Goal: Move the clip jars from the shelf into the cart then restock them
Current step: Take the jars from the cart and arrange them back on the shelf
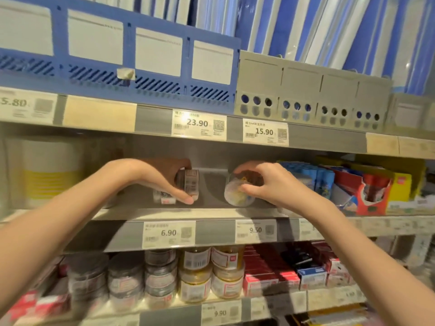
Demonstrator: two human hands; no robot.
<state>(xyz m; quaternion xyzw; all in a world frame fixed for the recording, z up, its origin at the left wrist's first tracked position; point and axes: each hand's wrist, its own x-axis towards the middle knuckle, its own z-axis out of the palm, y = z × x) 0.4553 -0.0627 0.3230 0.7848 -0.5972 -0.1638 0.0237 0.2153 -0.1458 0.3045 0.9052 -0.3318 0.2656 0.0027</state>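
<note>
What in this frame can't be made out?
- Head view: cart out of frame.
- Left hand: fingers hidden behind its jar; label print too blurred to read.
- Right hand: jar contents blurred.
- Lower shelf jars: motion-blurred labels.

A: What is being gripped on the middle shelf (164, 214)?
B: A labelled jar (188, 184) is held by the left hand (162, 177); a clear jar (237, 194) of yellowish clips is held by the right hand (266, 182)
A: And below?
B: More stacked jars (195, 274) are seen
</note>
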